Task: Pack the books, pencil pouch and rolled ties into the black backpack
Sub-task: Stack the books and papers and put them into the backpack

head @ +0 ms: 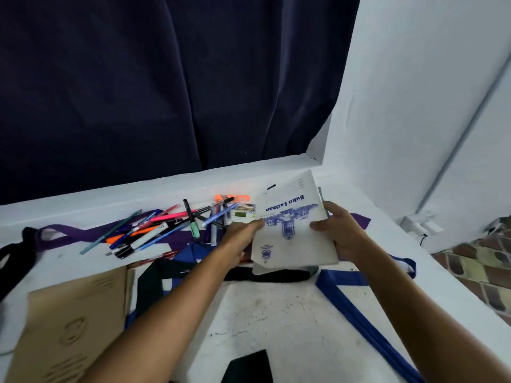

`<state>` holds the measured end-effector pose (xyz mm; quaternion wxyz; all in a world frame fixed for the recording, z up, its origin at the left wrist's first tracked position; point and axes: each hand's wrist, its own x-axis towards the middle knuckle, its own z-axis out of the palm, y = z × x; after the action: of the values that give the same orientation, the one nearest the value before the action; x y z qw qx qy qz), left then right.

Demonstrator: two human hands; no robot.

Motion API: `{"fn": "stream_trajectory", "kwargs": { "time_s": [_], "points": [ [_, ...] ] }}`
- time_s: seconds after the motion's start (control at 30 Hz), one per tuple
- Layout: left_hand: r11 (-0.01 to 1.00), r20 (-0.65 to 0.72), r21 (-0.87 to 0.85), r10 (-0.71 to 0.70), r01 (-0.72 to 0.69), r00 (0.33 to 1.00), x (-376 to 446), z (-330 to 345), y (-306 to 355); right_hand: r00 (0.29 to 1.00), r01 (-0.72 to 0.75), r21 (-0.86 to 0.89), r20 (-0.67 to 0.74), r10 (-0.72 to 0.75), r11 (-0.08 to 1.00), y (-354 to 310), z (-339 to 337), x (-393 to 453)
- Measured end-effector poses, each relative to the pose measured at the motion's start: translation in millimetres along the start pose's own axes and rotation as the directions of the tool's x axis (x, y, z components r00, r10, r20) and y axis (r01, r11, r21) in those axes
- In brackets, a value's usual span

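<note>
- Left grip (pixel 243 233) and right grip (pixel 338 230) both clamp the white exercise book (pixel 290 225) by its side edges, above the worktop (pixel 276 313).
- Loose pens (pixel 166 225) beside it, left.

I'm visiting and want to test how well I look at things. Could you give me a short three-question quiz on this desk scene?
1. True or false: both hands grip the white exercise book, the left hand on one edge and the right hand on the other.
2. What lies scattered on the white ledge to the left of the book? A) pens and markers B) coins C) cups
3. What colour is the tie running toward the lower right?

Key: 1 true; 2 A; 3 blue.
</note>
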<state>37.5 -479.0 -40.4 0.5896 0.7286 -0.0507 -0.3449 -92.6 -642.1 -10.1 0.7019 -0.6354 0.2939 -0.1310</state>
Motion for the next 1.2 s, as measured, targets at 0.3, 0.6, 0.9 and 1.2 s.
{"fn": "stream_trajectory", "kwargs": {
  "time_s": [0.3,0.6,0.9,1.2],
  "points": [
    [0.985,-0.088,-0.055,0.156,-0.162,0.984,-51.0,-138.2,-16.0,0.974,0.011,0.039,0.224,-0.020,0.999,1.3,131.4,-16.2],
    [0.974,-0.430,0.226,0.124,-0.026,0.894,-129.8,-293.7,-88.1,0.839,0.069,-0.478,0.503,0.209,0.876,50.5,276.7,-42.2],
    [0.877,-0.554,0.443,0.104,0.187,0.826,-150.9,-340.8,-124.1,0.885,0.174,-0.654,0.431,0.174,0.736,77.2,340.1,-66.4],
    [0.921,-0.531,0.354,0.057,0.160,0.846,-145.9,-338.8,-136.7,0.895,0.004,-0.672,0.333,0.298,0.740,75.8,337.4,-66.8]
  ]
}}
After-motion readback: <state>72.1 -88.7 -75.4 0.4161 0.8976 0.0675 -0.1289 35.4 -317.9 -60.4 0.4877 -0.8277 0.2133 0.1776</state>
